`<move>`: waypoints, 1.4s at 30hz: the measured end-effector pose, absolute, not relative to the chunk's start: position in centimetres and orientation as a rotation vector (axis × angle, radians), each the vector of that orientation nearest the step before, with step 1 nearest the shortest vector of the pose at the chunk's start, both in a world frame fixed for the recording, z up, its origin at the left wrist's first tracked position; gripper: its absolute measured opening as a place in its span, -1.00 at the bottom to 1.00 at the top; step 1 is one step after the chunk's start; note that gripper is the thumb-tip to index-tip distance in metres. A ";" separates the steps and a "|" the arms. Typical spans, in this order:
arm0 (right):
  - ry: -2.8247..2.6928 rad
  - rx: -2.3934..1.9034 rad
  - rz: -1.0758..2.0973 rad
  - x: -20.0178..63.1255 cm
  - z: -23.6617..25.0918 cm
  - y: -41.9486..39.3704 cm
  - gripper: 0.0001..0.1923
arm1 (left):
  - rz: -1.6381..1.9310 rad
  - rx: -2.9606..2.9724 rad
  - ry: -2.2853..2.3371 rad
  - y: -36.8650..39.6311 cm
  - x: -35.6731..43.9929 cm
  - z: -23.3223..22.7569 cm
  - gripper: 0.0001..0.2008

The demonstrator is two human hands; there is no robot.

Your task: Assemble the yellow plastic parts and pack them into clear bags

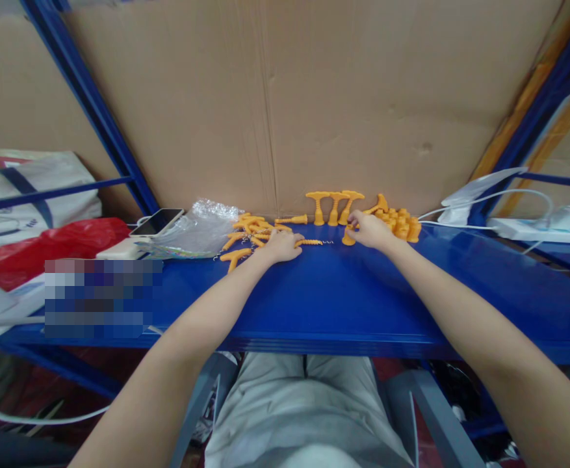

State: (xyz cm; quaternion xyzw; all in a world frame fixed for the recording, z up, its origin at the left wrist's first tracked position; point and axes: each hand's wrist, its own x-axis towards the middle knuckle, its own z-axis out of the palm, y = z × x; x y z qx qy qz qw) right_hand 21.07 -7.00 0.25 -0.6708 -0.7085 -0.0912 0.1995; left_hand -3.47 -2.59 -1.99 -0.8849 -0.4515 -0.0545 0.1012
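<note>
My left hand [285, 247] is closed round the handle of a yellow corkscrew [312, 242], whose ribbed shaft and metal spiral point right. My right hand [368, 231] grips a small yellow sleeve [348, 236] with a flared base, just beyond the spiral's tip; the two pieces are apart. Left of my left hand lies a loose pile of yellow T-handled corkscrews [253, 224], some spirals showing. Behind my hands, T-handled pieces seated in sleeves [333, 208] stand upright in a row. Several more yellow sleeves [401, 224] are bunched beside my right hand, partly hidden by it.
A blue shelf top [323, 292] carries everything, backed by a cardboard panel [275, 97]. To the left are a clear plastic bag [192, 231], a phone [156, 222] and a red bag [80, 244]. A white power strip [548, 229] with cables lies at the right.
</note>
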 end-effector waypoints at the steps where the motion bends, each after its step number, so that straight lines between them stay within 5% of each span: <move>1: -2.000 -1.867 -0.224 21.1 0.1 -6.9 -0.68 | -0.141 -2.610 -1.351 -2.6 -3.4 -1.9 -0.57; 7: -2.079 -1.808 -0.106 21.9 -0.8 -6.0 -0.82 | -0.115 -2.588 -1.408 -2.5 -3.2 -1.7 -0.63; 31: -2.234 -1.746 -0.543 19.5 -0.6 -7.8 -0.65 | -0.435 -2.557 -1.469 -1.9 -3.7 -2.7 -0.67; 42: -2.276 -1.373 -0.318 18.9 -1.4 -7.0 -0.63 | -0.763 -2.600 -1.219 -2.4 -4.1 -1.8 -0.70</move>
